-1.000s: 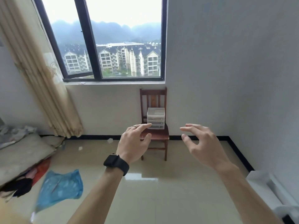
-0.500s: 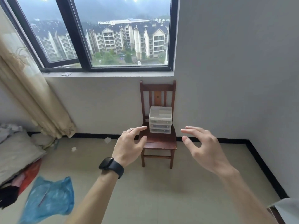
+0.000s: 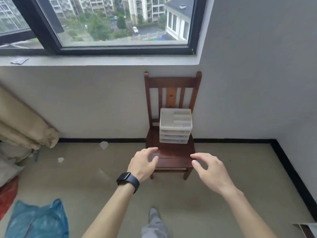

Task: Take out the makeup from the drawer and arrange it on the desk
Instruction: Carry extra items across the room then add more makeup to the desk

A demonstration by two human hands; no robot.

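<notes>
Presently: wooden chair [image 3: 171, 157] against grey wall [image 3: 85, 100] under window [image 3: 120, 23]; translucent drawer unit [image 3: 175, 126] at seat's back. Before the seat, left hand [image 3: 143, 163] and right hand [image 3: 210, 168] — each grip spread, empty. Chair nearer than half a second ago; trouser leg [image 3: 154, 224] newly in view. Drawer contents — indiscernible.

Seen from the wearer's own head: both forearms are bare to the lower edge of the view. The left hand [image 3: 143, 164] carries a thin, pale metal ring [image 3: 143, 149] on one finger, and a black smartwatch [image 3: 127, 181] with a rectangular dark face and a broad matte strap circles its wrist. The right hand [image 3: 212, 172] shows uncovered. Below, a light grey trouser leg [image 3: 154, 227] ends in grey footwear [image 3: 153, 214], blurred.
</notes>
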